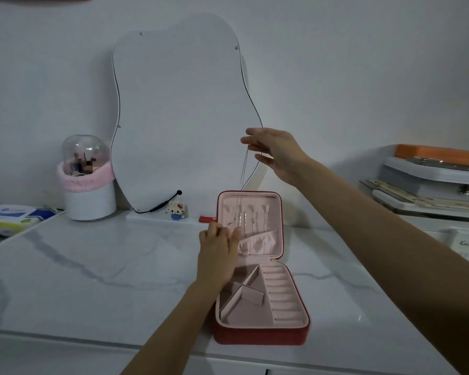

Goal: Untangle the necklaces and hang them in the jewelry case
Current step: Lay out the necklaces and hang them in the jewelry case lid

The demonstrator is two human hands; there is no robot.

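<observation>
Right hand: the right hand (275, 154), right of centre in the frame, pinches the top of a thin necklace chain (244, 169) between thumb and fingertips, raised above the case, probably so the chain hangs straight and any twist shows.
Left hand: the left hand (219, 251), at centre, has its fingers curled at the lower part of the lid; it seems to hold the chain's lower end or steady the lid, but I cannot tell which.
Chain: it drops from the right hand's fingertips down into the upright lid (251, 223); its lower end is too fine to follow.
Jewelry case: the red jewelry case (260, 336) sits open at lower centre on the marble counter (92, 266), lid standing up at the back so its hooks face the person.
Lid contents: about 3 or 4 short glinting strands appear to hang already on the pink lining, above 1 gathered pocket (257, 240); the exact count is not clear.
Base: 1 row of ring rolls on the right side, and dividers that split the left side into roughly 4 compartments, with nothing seen in them.
Hands counted: 2, both at work on the case.
Necklace in hand: 1 as far as can be seen.
Surroundings: 1 wavy mirror (179, 104) leans on the wall at upper centre; 1 domed organiser (88, 180) at left; 1 small figurine (176, 209) beside the mirror's foot.
Stage, judged: hanging is under way, this chain not yet hooked.
</observation>
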